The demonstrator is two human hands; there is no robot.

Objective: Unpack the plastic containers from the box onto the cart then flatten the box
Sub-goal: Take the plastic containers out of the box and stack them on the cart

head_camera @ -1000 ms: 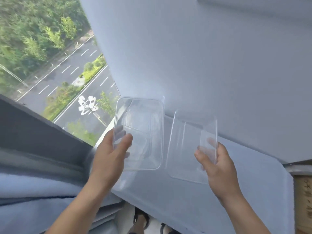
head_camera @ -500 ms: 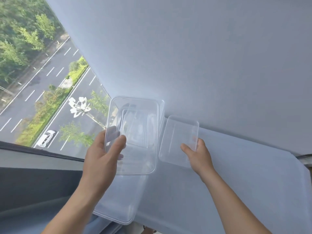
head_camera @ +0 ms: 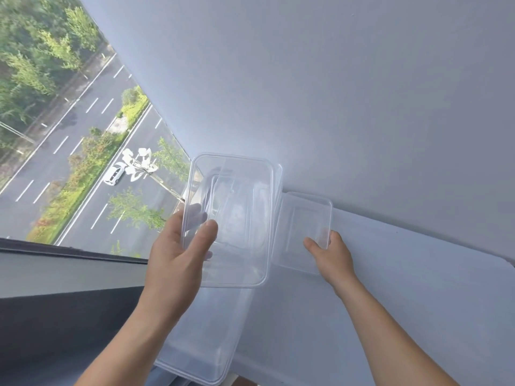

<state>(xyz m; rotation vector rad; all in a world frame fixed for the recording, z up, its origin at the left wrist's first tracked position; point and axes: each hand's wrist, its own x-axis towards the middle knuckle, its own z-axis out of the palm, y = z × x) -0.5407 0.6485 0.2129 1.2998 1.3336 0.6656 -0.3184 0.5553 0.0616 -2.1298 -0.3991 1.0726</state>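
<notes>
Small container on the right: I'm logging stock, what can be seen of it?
The small container is clear plastic, rectangular with rounded corners and a raised rim, empty. It is held tilted above a pale grey surface. The right hand pinches its lower right corner, thumb in front. Its left edge lies beside the large container.

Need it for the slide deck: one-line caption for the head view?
Left hand grips a large clear container, right hand holds a smaller container, beside a window.
</notes>
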